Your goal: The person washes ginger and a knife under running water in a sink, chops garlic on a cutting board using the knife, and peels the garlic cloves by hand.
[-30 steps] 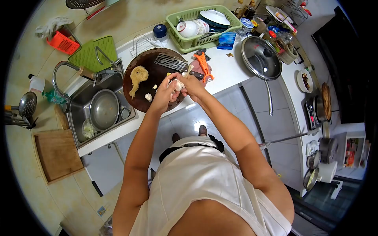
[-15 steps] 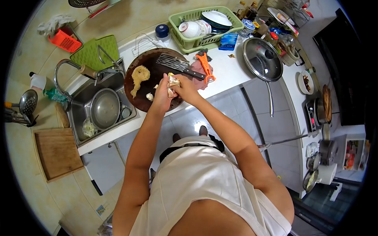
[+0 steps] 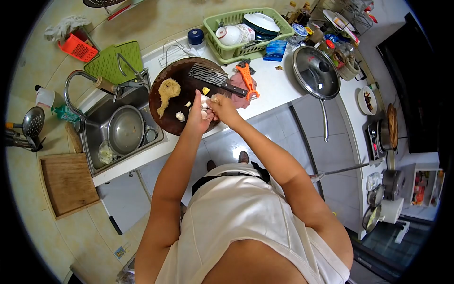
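Over the near edge of the round dark cutting board [image 3: 163, 118], my left hand [image 3: 199, 121] cups white garlic [image 3: 205, 101], its fingers closed around it. My right hand [image 3: 225, 110] meets it from the right and pinches a piece of garlic at the fingertips. A whitish garlic piece [image 3: 180, 116] and a small clove [image 3: 188, 103] lie on the board to the left. Beyond my fingers is a small yellow piece [image 3: 205, 90]. A cleaver [image 3: 208, 75] with a dark handle and a tan fibrous clump [image 3: 168, 93] also lie on the board.
An orange peeler [image 3: 246, 79] rests on pinkish material [image 3: 240, 101] right of the board. Behind stands a green dish basket [image 3: 222, 56] with bowls. A sink [image 3: 97, 137] holding a metal basin [image 3: 126, 130] is left; a lidded pan [image 3: 316, 72] sits right.
My right hand has shifted slightly, and the garlic in my left hand shows whiter. The yellow piece beyond my fingers is more exposed.
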A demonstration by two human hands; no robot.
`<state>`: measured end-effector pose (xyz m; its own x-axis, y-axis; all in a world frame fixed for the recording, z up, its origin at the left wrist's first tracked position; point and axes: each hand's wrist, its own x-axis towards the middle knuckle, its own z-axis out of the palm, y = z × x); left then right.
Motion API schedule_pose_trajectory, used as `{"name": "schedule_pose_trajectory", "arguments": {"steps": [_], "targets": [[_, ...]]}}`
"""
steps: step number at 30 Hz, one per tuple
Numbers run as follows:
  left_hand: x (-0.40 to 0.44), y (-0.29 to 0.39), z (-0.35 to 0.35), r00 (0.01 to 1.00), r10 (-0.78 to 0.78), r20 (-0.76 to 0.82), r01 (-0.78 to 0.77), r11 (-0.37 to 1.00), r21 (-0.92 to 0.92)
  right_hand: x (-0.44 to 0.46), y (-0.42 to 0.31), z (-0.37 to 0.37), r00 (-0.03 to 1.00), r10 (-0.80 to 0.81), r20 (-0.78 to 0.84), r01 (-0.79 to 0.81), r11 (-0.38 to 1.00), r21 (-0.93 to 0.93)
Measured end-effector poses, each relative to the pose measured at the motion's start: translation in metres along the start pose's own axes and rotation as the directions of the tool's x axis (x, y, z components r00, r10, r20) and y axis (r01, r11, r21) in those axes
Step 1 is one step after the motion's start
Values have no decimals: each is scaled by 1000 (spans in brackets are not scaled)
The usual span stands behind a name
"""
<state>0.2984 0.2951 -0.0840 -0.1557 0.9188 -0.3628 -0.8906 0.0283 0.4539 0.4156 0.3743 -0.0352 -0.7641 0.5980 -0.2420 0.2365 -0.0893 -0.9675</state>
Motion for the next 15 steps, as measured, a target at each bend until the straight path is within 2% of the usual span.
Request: {"name": "schedule_pose_trajectory", "arguments": {"steps": [2,5,7,8,10,11,15], "targets": [[-5,0,10,1000,26,-4,-26,999,35,3,6,0,999,33,26,-39,956,291],[-6,2,15,996,60,-66,-54,994,93,1,5,2,997,19,71,-39,957,288],[-11,5,25,993,78,-86,-69,992,104,1,6,2,1000,-24,-1,24,998,52],[-11,5,31,980,110,-165,-96,991,94,1,7,3,998,-51,-34,49,997,-67],[-16,5,51,932,166,-323,-149,986,79,-4,-3,6,982,-173,-73,141,938,-317],[-17,4,49,944,174,-280,-153,984,96,-6,-7,7,969,-235,-81,178,882,-436],[-17,2,37,970,188,-156,-162,972,168,8,-3,-2,994,-76,78,102,905,-412]]}}
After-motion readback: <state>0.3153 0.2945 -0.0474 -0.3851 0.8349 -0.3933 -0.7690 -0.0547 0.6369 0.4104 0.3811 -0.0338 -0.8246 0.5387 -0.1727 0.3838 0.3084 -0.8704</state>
